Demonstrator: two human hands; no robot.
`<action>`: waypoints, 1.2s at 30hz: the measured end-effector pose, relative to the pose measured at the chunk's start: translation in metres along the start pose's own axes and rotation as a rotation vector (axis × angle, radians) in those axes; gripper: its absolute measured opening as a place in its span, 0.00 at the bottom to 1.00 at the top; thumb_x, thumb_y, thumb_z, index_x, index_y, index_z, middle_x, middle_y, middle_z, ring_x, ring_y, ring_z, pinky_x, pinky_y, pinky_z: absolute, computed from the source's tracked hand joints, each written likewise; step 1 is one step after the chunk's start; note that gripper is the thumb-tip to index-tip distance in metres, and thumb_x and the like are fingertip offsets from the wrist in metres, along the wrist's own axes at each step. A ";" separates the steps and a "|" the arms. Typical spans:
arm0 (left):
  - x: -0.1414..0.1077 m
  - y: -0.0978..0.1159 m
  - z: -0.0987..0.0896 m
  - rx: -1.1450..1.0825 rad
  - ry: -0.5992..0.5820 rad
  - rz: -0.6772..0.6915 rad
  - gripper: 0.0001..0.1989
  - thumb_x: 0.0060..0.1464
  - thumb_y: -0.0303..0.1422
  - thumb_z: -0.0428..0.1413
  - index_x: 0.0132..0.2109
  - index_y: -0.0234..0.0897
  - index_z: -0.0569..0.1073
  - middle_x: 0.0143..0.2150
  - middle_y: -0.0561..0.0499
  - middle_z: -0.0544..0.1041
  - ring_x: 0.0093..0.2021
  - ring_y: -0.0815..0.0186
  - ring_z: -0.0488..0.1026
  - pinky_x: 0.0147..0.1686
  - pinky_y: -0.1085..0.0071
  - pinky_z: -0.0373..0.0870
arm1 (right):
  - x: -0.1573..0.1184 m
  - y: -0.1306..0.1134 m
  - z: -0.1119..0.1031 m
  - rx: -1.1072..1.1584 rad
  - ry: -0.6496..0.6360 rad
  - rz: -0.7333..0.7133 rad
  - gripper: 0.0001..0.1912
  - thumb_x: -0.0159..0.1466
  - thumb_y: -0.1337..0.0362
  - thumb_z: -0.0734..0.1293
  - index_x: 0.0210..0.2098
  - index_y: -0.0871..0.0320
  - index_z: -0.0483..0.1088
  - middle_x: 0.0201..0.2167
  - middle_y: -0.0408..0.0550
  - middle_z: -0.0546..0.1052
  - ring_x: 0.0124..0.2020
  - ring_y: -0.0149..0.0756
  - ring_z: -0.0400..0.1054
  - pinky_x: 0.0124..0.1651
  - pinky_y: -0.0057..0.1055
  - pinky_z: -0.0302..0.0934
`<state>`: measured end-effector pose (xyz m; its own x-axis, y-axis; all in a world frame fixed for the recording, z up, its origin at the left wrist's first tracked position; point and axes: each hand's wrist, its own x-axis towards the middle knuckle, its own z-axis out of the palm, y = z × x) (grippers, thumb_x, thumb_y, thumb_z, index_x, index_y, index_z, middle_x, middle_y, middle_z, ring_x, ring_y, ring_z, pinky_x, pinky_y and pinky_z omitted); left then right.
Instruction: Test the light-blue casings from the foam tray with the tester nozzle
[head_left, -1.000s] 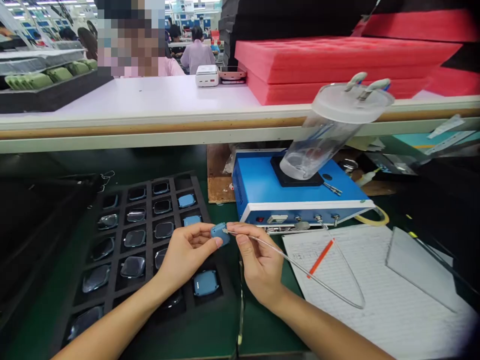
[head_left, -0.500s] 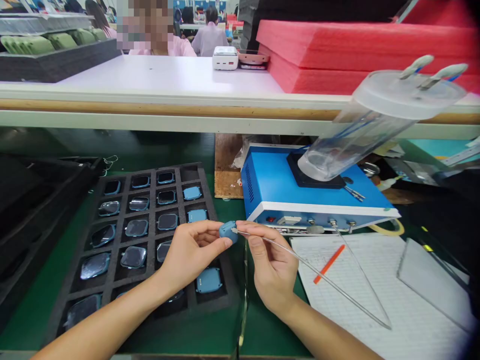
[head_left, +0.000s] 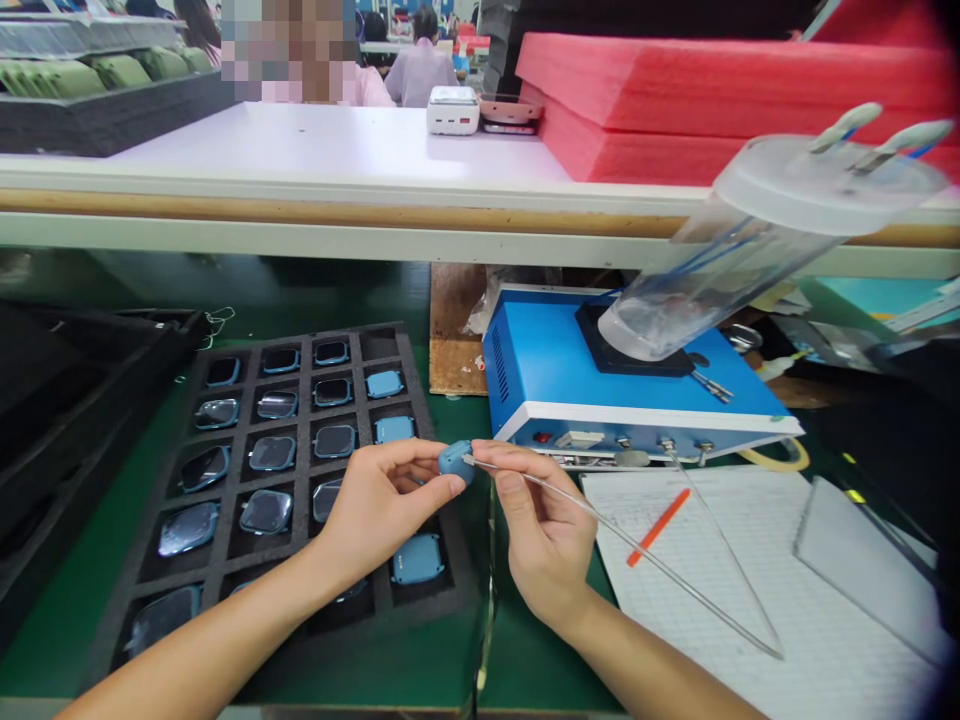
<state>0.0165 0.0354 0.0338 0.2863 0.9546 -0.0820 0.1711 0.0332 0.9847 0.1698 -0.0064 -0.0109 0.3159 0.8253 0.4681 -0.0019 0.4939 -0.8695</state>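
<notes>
My left hand (head_left: 382, 505) pinches a small blue watch case (head_left: 454, 461) between thumb and fingers, edge up, above the right side of a black foam tray (head_left: 367, 480). My right hand (head_left: 547, 545) is closed around the end of a thin, clear tube (head_left: 675, 577), whose tip meets the side of the watch case. From there the tube runs right, bends sharply over the paper and returns to the front of a blue box-shaped machine (head_left: 600, 390). Watches with dark screens (head_left: 268, 511) fill most tray pockets, while blue backs (head_left: 418, 559) show in the right column.
Lined paper (head_left: 697, 620) with an orange-red strip (head_left: 658, 527) lies at right. A clear lidded cylinder (head_left: 720, 250) stands on the machine. Beyond is a white shelf (head_left: 330, 150) bearing red foam blocks (head_left: 675, 110) and a white device (head_left: 453, 111). Another person sits behind it.
Both hands keep nearly the same grip and place, the tube tip still at the watch case. The view has shifted very slightly.
</notes>
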 end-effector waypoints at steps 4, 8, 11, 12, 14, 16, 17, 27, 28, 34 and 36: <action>0.000 0.000 0.000 0.037 0.023 0.019 0.12 0.48 0.36 0.68 0.41 0.37 0.85 0.33 0.47 0.84 0.32 0.62 0.79 0.31 0.71 0.75 | -0.001 0.001 -0.001 0.005 -0.022 0.007 0.08 0.72 0.67 0.65 0.43 0.52 0.76 0.43 0.50 0.82 0.50 0.41 0.77 0.52 0.42 0.75; 0.001 0.001 -0.001 0.069 0.029 0.035 0.12 0.47 0.36 0.68 0.40 0.38 0.86 0.32 0.47 0.84 0.31 0.62 0.80 0.30 0.71 0.75 | 0.000 0.002 0.000 0.016 -0.013 0.002 0.07 0.72 0.66 0.65 0.43 0.53 0.76 0.42 0.50 0.81 0.50 0.41 0.77 0.52 0.41 0.75; 0.003 0.002 -0.003 0.102 0.039 0.046 0.12 0.47 0.37 0.68 0.40 0.38 0.86 0.31 0.48 0.84 0.30 0.62 0.79 0.29 0.72 0.76 | 0.002 0.002 0.001 0.027 -0.003 -0.020 0.07 0.72 0.66 0.65 0.42 0.53 0.76 0.41 0.50 0.81 0.48 0.40 0.78 0.51 0.39 0.75; 0.003 0.002 -0.003 0.111 0.045 0.047 0.13 0.47 0.38 0.68 0.40 0.38 0.86 0.31 0.48 0.84 0.30 0.62 0.79 0.28 0.72 0.76 | 0.003 0.002 0.002 0.032 -0.003 -0.024 0.07 0.72 0.66 0.65 0.42 0.53 0.76 0.41 0.49 0.81 0.48 0.39 0.78 0.50 0.38 0.75; 0.005 0.001 -0.003 0.126 0.058 0.038 0.13 0.46 0.38 0.68 0.40 0.38 0.86 0.31 0.47 0.84 0.30 0.62 0.79 0.28 0.72 0.76 | 0.004 0.003 0.002 0.051 -0.011 -0.024 0.08 0.72 0.67 0.65 0.43 0.52 0.76 0.42 0.49 0.81 0.49 0.39 0.78 0.52 0.38 0.75; 0.006 0.001 -0.003 0.128 0.077 0.029 0.14 0.44 0.38 0.69 0.39 0.37 0.86 0.31 0.47 0.84 0.30 0.62 0.80 0.29 0.72 0.76 | 0.005 0.004 0.002 0.079 -0.023 -0.021 0.08 0.72 0.67 0.65 0.44 0.52 0.76 0.42 0.48 0.81 0.50 0.38 0.77 0.53 0.38 0.74; 0.007 0.000 -0.003 0.124 0.084 0.027 0.14 0.43 0.38 0.69 0.39 0.37 0.86 0.31 0.47 0.84 0.30 0.62 0.80 0.28 0.72 0.77 | 0.005 0.004 0.002 0.090 -0.025 -0.020 0.08 0.72 0.67 0.64 0.44 0.52 0.76 0.42 0.48 0.81 0.50 0.39 0.77 0.54 0.38 0.74; 0.009 0.000 -0.005 0.108 0.083 0.033 0.16 0.42 0.40 0.70 0.39 0.37 0.85 0.32 0.47 0.85 0.28 0.62 0.80 0.27 0.72 0.78 | 0.007 0.005 0.003 0.131 -0.026 -0.008 0.08 0.72 0.67 0.65 0.44 0.52 0.77 0.42 0.48 0.80 0.50 0.39 0.77 0.55 0.38 0.72; 0.009 -0.001 -0.005 0.109 0.082 0.032 0.16 0.42 0.40 0.70 0.39 0.37 0.85 0.32 0.47 0.85 0.28 0.62 0.80 0.27 0.72 0.78 | 0.007 0.005 0.003 0.135 -0.028 -0.007 0.08 0.72 0.67 0.65 0.44 0.52 0.77 0.42 0.48 0.80 0.50 0.38 0.77 0.55 0.37 0.72; 0.009 -0.002 -0.006 0.118 0.108 0.019 0.17 0.41 0.40 0.70 0.40 0.36 0.85 0.32 0.46 0.85 0.29 0.61 0.80 0.27 0.72 0.79 | 0.009 0.005 0.003 0.161 -0.038 0.004 0.09 0.71 0.68 0.65 0.45 0.51 0.77 0.43 0.48 0.80 0.51 0.38 0.76 0.55 0.36 0.71; 0.009 -0.001 -0.005 0.114 0.118 0.017 0.17 0.41 0.40 0.70 0.39 0.36 0.85 0.32 0.47 0.85 0.29 0.62 0.80 0.27 0.72 0.78 | 0.009 0.004 0.003 0.164 -0.039 0.003 0.09 0.71 0.68 0.65 0.45 0.51 0.77 0.42 0.48 0.80 0.50 0.39 0.76 0.55 0.37 0.71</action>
<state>0.0137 0.0455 0.0328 0.1786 0.9831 -0.0398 0.2751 -0.0110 0.9614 0.1695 0.0037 -0.0100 0.2783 0.8353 0.4741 -0.1589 0.5268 -0.8350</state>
